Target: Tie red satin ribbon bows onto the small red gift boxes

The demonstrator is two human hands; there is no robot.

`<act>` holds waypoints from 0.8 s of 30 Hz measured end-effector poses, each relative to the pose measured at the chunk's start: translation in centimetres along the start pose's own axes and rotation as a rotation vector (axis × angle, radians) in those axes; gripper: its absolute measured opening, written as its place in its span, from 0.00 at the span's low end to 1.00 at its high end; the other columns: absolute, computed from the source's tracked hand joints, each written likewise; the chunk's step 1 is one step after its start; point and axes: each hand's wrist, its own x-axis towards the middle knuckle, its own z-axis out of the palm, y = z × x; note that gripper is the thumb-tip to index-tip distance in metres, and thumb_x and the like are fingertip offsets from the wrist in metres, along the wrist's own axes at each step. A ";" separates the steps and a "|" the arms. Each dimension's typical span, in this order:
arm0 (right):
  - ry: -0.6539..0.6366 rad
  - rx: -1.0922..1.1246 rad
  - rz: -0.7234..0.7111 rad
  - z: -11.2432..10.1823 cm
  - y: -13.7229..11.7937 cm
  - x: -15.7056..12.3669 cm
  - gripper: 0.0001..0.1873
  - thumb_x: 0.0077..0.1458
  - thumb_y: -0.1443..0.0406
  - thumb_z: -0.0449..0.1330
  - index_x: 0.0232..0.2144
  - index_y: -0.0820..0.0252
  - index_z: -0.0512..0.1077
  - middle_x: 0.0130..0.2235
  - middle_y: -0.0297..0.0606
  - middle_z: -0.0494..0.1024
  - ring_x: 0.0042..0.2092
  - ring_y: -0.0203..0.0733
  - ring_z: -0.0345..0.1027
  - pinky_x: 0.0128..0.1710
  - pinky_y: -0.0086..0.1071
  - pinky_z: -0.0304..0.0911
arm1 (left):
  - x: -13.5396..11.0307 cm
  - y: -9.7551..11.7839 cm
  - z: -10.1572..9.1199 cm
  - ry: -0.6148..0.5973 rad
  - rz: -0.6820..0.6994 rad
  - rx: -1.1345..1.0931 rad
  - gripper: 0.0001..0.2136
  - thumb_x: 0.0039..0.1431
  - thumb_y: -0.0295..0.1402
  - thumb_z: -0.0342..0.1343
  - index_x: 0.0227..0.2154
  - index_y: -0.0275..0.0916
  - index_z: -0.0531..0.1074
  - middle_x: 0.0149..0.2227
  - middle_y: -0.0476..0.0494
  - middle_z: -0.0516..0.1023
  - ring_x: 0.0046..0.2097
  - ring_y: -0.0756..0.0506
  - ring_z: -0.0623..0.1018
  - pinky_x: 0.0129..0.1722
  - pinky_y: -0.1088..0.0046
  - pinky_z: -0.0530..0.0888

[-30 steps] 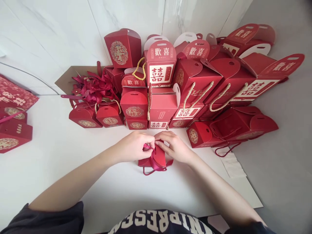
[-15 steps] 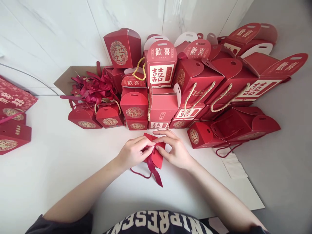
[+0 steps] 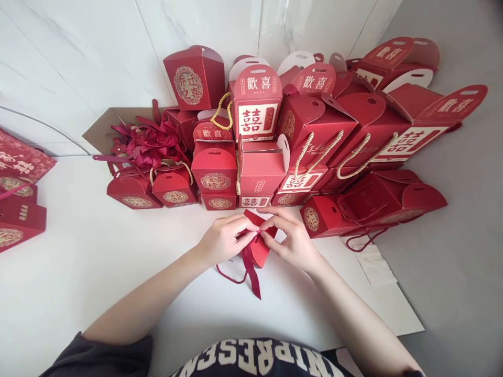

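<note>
A small red gift box (image 3: 261, 254) stands on the white table between my hands, its top flaps folded over. A dark red ribbon (image 3: 250, 272) comes from the top of the box, one tail hanging down the near side. My left hand (image 3: 227, 239) pinches the ribbon at the top between thumb and forefinger. From the other side, my right hand (image 3: 291, 240) pinches the same ribbon with thumb and forefinger, its other fingers spread over the box's far side. A dark red cord handle (image 3: 232, 277) loops out at the near left. The exact shape of the ribbon under my fingertips is hidden.
Stacked red gift boxes (image 3: 257, 118) with cord handles line the back along the tiled wall (image 3: 208, 26). A brown carton (image 3: 102, 133) of dark red ribbons sits behind left. More boxes (image 3: 23, 222) stand far left. White tissue (image 3: 373, 262) lies at right on the table (image 3: 181, 319).
Both hands and the box have shifted slightly right, and the box has turned a little. My fingertips are still at the ribbon on its top.
</note>
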 end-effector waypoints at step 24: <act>0.231 -0.034 0.064 1.7 0.5 -0.1 0.12 0.58 0.75 0.52 0.41 0.54 0.68 0.39 0.36 0.75 0.42 0.42 0.70 0.43 0.36 0.66 | -0.1 -0.6 1.2 0.057 0.126 0.013 0.05 0.59 0.22 0.55 0.33 0.39 0.73 0.28 0.50 0.77 0.28 0.53 0.75 0.30 0.79 0.72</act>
